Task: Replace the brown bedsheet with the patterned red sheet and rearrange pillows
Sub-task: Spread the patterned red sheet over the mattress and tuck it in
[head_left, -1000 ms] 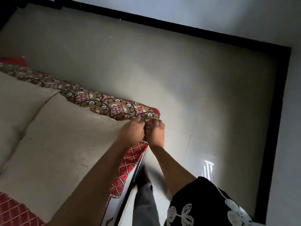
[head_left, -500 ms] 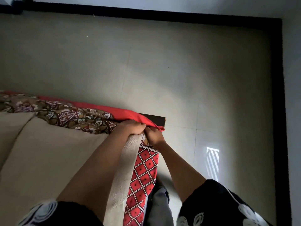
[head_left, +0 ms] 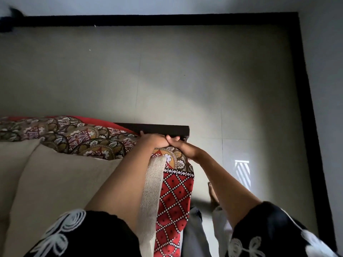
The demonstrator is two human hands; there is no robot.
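Observation:
The patterned red sheet (head_left: 174, 199) covers the mattress corner, its red diamond border hanging down the side and its brown medallion band (head_left: 78, 138) running along the far edge. A beige pillow (head_left: 61, 184) lies on the sheet under my left forearm. My left hand (head_left: 154, 140) and my right hand (head_left: 178, 145) meet at the bed's far corner, both gripping the sheet's corner beside the dark bed frame (head_left: 159, 129). Their fingertips are hidden in the fabric.
A second beige pillow (head_left: 13, 164) lies at the far left. Grey tiled floor (head_left: 185, 80) surrounds the bed, bounded by a black skirting (head_left: 306, 108) along the walls. My bare foot (head_left: 213, 195) stands on the floor by the bed's side.
Both hands have moved farther along with the sheet corner, up to the bed's corner. The dark frame now shows bare beyond them, and the view has shifted closer over the corner.

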